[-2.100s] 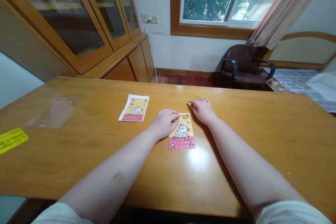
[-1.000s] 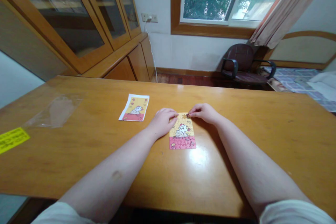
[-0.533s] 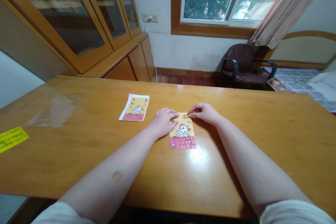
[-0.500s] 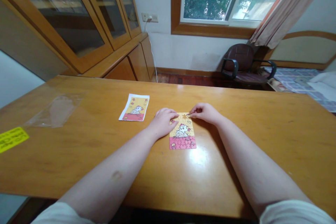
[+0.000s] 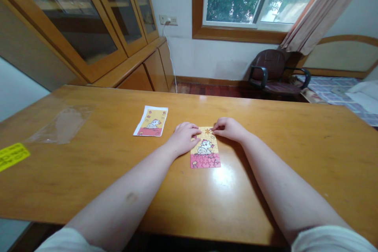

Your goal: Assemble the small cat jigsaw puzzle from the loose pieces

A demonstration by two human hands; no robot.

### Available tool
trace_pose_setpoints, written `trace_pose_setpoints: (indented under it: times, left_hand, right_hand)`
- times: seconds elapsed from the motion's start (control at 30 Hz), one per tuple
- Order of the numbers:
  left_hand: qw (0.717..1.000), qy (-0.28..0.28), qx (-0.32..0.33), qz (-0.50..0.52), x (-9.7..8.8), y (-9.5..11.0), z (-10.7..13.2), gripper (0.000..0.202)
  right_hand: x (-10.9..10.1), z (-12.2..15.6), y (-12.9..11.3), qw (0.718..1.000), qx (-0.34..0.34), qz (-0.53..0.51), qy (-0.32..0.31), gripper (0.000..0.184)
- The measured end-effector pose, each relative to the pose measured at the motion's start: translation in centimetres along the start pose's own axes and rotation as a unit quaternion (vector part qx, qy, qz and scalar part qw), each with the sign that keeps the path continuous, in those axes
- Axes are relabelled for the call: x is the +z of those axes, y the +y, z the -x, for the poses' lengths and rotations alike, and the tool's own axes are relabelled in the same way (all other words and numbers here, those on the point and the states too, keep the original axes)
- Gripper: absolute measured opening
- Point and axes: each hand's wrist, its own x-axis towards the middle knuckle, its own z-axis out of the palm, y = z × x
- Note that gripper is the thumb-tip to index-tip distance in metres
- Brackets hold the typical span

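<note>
A small jigsaw puzzle [image 5: 205,149], yellow above and pink below with a white cartoon animal, lies flat on the wooden table. Near its top a piece-shaped gap shows the table. My left hand [image 5: 185,138] rests against its left side, open, with fingers stretched over the edge. At the upper right corner my right hand [image 5: 226,128] is closed in a pinch on a puzzle piece, which the fingertips mostly hide. To the left lies a printed picture card [image 5: 152,121] with the same design and a white border.
A clear plastic bag [image 5: 63,126] and a yellow label [image 5: 13,156] lie on the table's [image 5: 118,173] left part. Beyond the far edge stand a glass-door cabinet [image 5: 124,53] and a dark armchair [image 5: 270,69].
My right hand has shifted very slightly left and down at the puzzle's upper right corner. The left hand and the puzzle are nearly still.
</note>
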Motion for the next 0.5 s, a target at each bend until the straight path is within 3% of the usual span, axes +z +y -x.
trace_pose_setpoints:
  times: [0.5]
  left_hand:
    - [1.0,-0.003,-0.002,0.002,-0.1,0.1,-0.1,0.025]
  right_hand:
    - [1.1,-0.4,-0.6,0.999,-0.038,0.014,0.017,0.01]
